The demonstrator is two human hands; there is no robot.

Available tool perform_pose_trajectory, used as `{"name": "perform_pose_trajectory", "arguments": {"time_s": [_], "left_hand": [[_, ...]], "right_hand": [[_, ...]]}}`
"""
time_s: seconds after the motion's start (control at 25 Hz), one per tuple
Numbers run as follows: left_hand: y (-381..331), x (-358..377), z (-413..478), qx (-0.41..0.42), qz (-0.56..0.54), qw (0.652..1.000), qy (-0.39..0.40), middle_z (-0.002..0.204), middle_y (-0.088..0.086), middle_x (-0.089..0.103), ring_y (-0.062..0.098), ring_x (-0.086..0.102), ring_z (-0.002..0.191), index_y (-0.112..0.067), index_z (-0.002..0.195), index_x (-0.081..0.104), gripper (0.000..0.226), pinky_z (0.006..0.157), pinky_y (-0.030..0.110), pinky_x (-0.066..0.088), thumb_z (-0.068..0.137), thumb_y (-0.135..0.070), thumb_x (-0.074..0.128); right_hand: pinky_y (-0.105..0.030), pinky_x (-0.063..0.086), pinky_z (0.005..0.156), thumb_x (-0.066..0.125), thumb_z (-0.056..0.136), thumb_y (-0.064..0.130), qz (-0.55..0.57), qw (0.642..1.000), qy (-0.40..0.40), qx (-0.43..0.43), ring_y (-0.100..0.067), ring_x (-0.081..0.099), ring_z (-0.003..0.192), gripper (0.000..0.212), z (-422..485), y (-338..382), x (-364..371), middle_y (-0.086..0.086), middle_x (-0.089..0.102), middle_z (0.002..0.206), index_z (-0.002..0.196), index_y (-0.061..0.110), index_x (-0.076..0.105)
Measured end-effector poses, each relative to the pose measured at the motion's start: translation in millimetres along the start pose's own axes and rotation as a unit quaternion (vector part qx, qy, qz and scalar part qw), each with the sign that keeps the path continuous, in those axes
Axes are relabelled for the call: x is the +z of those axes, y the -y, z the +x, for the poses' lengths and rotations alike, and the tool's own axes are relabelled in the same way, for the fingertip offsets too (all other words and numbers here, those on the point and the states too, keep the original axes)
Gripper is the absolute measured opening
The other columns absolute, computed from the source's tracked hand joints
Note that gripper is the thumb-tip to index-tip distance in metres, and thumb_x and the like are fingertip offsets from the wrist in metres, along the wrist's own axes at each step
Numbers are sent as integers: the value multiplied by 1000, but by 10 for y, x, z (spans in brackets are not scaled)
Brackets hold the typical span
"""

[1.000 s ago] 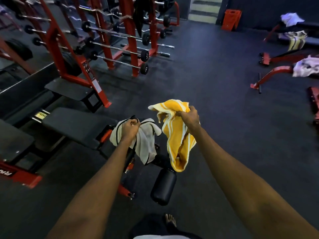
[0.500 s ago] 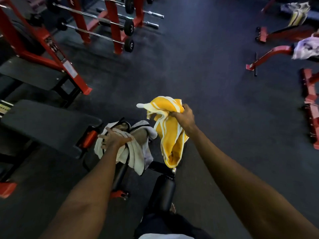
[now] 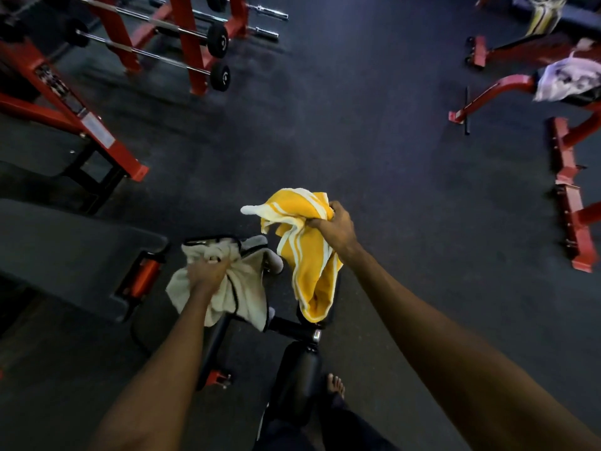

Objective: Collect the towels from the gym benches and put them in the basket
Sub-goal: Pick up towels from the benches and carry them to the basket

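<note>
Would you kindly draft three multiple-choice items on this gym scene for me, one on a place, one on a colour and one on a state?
1. Where do the two uncollected towels lie?
A. on the benches at the upper right
B. over the barbell rack
C. on the floor by the foot

2. What colour is the towel in the right hand?
A. plain red
B. yellow with white stripes
C. black

3. What is the left hand doing?
A. lying flat on a bench pad
B. gripping the cream towel
C. hanging empty

Answers:
1 A, both drape over the far benches.
2 B, the yellow towel hangs from that fist.
3 B, its fingers are curled into the bunched cloth.
</note>
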State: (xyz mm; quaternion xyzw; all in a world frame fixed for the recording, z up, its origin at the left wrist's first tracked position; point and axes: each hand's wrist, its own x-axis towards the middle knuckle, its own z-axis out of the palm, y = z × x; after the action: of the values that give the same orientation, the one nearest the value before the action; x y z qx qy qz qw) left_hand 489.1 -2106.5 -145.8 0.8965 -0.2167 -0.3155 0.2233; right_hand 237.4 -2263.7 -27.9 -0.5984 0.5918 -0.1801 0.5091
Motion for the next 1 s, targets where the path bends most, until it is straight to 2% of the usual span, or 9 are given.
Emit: {"name": "perform_pose_trajectory", "arguments": {"time_s": [0.08,0.24,0.36,0.52,0.76,0.84,1.0], "left_hand": [[-513,-29,-153,24,-104,994,-24,127,19,66,38,57,123,-10,126,65,59,104,41,45,81,-47,68],[-1575,-10,-442,66,-278,958,-3,105,2,73,23,68,99,-24,105,71,36,89,37,55,72,-35,65],[-2390,122,-755,113,-346,931,11,85,-4,71,16,66,80,-25,81,68,12,75,34,54,73,-17,63],[-3308,410,-1127,164,-341,926,6,73,-3,66,17,61,69,-22,72,64,9,65,36,50,67,-13,63],[-4549,903,-1439,242,-310,919,14,78,-4,69,19,65,75,-23,75,65,10,70,38,54,65,-20,65],[-5020,1051,-1470,282,-290,914,19,82,-5,70,15,65,75,-23,80,66,11,69,32,54,69,-18,66],[-5933,1381,-1272,356,-250,900,27,88,-4,67,4,61,75,-11,98,66,20,63,11,48,79,-7,67]], "right_hand": [[-39,52,88,78,80,34,3,1000,-16,-5,-23,59,113,63,37,16,-132,-3,59,126,134,18,49],[-47,50,97,74,80,38,17,997,-74,-3,-28,55,121,72,112,46,-632,-6,56,136,142,17,45],[-43,50,92,72,80,40,55,993,-108,-9,-28,57,119,70,263,35,-1280,-5,58,133,141,18,47],[-44,50,93,72,82,41,88,988,-121,-29,-27,57,118,71,507,43,-2291,-4,57,135,144,19,45],[-43,51,94,72,83,37,103,973,-193,-72,-28,57,120,72,855,0,-3663,-6,56,137,146,17,42],[-43,49,95,71,85,34,118,967,-215,-70,-28,56,121,73,1063,-4,-4069,-7,55,138,147,15,40],[-43,51,94,71,84,35,140,958,-244,-55,-28,58,117,70,1694,4,-4748,-6,57,133,144,16,43]]}}
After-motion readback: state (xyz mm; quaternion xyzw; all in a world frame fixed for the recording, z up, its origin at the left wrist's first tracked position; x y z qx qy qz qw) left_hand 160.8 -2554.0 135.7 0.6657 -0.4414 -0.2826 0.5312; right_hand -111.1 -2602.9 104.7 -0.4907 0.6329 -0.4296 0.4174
